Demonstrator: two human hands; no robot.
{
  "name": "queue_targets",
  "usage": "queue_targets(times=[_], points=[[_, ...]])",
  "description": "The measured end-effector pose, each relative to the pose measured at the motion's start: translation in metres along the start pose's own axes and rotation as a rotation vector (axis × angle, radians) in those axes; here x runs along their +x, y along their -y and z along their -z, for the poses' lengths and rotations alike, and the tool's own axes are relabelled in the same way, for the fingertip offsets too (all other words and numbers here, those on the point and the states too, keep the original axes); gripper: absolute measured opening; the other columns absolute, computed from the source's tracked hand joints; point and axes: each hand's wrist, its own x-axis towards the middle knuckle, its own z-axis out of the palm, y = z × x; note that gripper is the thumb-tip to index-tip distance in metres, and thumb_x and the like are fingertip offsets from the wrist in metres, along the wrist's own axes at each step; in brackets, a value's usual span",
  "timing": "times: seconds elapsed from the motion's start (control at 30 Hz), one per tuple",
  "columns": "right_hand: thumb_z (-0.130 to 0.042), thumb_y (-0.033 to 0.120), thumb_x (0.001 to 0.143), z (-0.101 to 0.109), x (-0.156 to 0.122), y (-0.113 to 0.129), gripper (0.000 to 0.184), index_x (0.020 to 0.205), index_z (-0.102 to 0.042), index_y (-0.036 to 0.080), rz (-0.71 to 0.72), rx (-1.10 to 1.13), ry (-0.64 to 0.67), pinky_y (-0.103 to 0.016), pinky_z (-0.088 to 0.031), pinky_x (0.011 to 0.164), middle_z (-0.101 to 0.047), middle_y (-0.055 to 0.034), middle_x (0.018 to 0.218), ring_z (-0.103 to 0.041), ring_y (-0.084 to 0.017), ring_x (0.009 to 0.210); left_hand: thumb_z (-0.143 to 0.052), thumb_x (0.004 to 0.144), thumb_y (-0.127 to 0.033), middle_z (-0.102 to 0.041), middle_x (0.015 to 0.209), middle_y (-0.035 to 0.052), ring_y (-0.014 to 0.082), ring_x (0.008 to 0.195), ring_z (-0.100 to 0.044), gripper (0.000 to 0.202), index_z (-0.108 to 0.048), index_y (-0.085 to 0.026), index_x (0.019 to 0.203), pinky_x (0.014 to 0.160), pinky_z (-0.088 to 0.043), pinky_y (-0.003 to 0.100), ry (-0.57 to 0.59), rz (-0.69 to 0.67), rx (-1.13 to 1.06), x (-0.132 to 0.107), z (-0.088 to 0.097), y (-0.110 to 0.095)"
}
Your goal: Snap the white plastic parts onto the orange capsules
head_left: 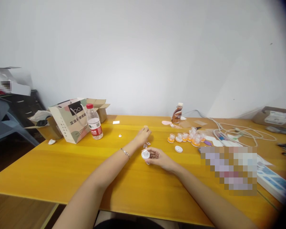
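My right hand [162,159] has its fingers curled round a small white round plastic part [145,154], raised a little over the yellow table [85,173]. Farther out, my left hand [142,136] reaches forward with its fingers bent down and drawn together; what they pinch, if anything, is too small to tell. Just below the left fingers lies a little white wheel-like piece [145,146], with another small piece [148,143] beside it. A white disc [178,149] lies to the right of my right hand. Behind it stand several small clear-topped toys with orange and white bases [185,137].
At left stand a paper gift bag [72,122], a red-capped water bottle [94,124] and cardboard boxes [100,109]. A brown drink bottle [177,114] is at the back. White cables [240,128] sprawl at right, near a blurred-out patch and a white-and-blue box [274,181].
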Motion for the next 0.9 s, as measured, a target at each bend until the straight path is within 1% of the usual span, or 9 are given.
queue_targets(times=[0.17,0.3,0.43,0.5,0.57,0.63,0.7,0.83,0.9], points=[[-0.072,0.029,0.059,0.001,0.002,-0.002,0.038,0.093,-0.057,0.019,-0.002,0.04,-0.089,-0.028,-0.044,0.072,-0.061,-0.0015,0.083,-0.056,-0.012,0.073,-0.047,0.072,-0.006,-0.052,0.1,0.0084,0.0169,0.093,-0.05,0.023,-0.055,-0.015,0.092,0.086,-0.041,0.032,-0.117,0.086,-0.156,-0.011,0.004,0.004],[-0.072,0.032,0.058,0.005,0.004,-0.002,0.041,0.095,-0.059,0.019,0.009,0.025,-0.161,-0.031,-0.043,0.079,-0.063,-0.0031,0.089,-0.058,-0.014,0.078,-0.048,0.077,-0.018,-0.058,0.092,0.0077,0.0163,0.084,-0.056,0.018,-0.054,-0.015,0.094,0.078,-0.045,0.031,-0.241,0.188,-0.311,-0.024,0.018,0.005],[-0.07,0.037,0.058,0.007,0.008,-0.003,0.042,0.094,-0.06,0.017,0.014,-0.029,-0.287,-0.031,-0.043,0.08,-0.065,-0.0052,0.092,-0.058,-0.015,0.08,-0.035,0.086,-0.032,-0.061,0.09,0.0074,0.0134,0.075,-0.06,0.026,-0.05,-0.014,0.098,0.068,-0.048,0.026,-0.34,0.264,-0.51,-0.056,0.036,-0.002],[-0.069,0.038,0.058,0.006,0.009,-0.004,0.043,0.094,-0.061,0.016,0.002,-0.08,-0.315,-0.029,-0.044,0.073,-0.065,-0.0049,0.089,-0.058,-0.015,0.073,-0.041,0.084,-0.036,-0.062,0.089,0.0064,0.0136,0.076,-0.06,0.027,-0.051,-0.014,0.096,0.071,-0.048,0.026,-0.368,0.271,-0.727,-0.076,0.043,-0.01],[-0.067,0.039,0.059,0.003,0.01,-0.006,0.042,0.093,-0.062,0.015,-0.02,-0.147,-0.286,-0.025,-0.043,0.062,-0.065,-0.0024,0.078,-0.054,-0.012,0.061,-0.045,0.082,-0.037,-0.061,0.087,0.0056,0.0134,0.077,-0.059,0.027,-0.052,-0.014,0.096,0.073,-0.048,0.027,-0.34,0.271,-0.818,-0.093,0.047,-0.019],[-0.067,0.038,0.061,0.001,0.01,-0.008,0.041,0.093,-0.063,0.014,-0.037,-0.207,-0.236,-0.022,-0.039,0.053,-0.06,0.001,0.065,-0.047,-0.008,0.051,-0.047,0.081,-0.036,-0.061,0.088,0.0054,0.0135,0.079,-0.059,0.027,-0.052,-0.015,0.097,0.074,-0.048,0.026,-0.297,0.259,-0.809,-0.104,0.051,-0.028],[-0.066,0.037,0.062,0.0,0.009,-0.01,0.041,0.094,-0.062,0.014,-0.039,-0.234,-0.197,-0.02,-0.035,0.049,-0.056,0.0029,0.06,-0.042,-0.006,0.048,-0.049,0.08,-0.035,-0.06,0.092,0.0056,0.014,0.083,-0.057,0.026,-0.053,-0.015,0.097,0.074,-0.047,0.026,-0.276,0.24,-0.745,-0.108,0.053,-0.034],[-0.064,0.038,0.065,0.001,0.009,-0.011,0.042,0.099,-0.061,0.014,0.006,-0.235,-0.176,-0.02,-0.036,0.051,-0.056,0.002,0.064,-0.042,-0.007,0.051,-0.052,0.078,-0.034,-0.058,0.095,0.0056,0.0151,0.088,-0.055,0.025,-0.056,-0.017,0.096,0.075,-0.047,0.026,-0.301,0.218,-0.604,-0.108,0.057,-0.036],[-0.064,0.038,0.065,0.001,0.008,-0.01,0.042,0.099,-0.06,0.014,0.021,-0.253,-0.172,-0.02,-0.037,0.052,-0.056,0.0018,0.065,-0.043,-0.007,0.052,-0.052,0.078,-0.034,-0.058,0.094,0.0055,0.0152,0.088,-0.055,0.025,-0.056,-0.017,0.096,0.075,-0.047,0.026,-0.261,0.197,-0.582,-0.109,0.058,-0.036]])
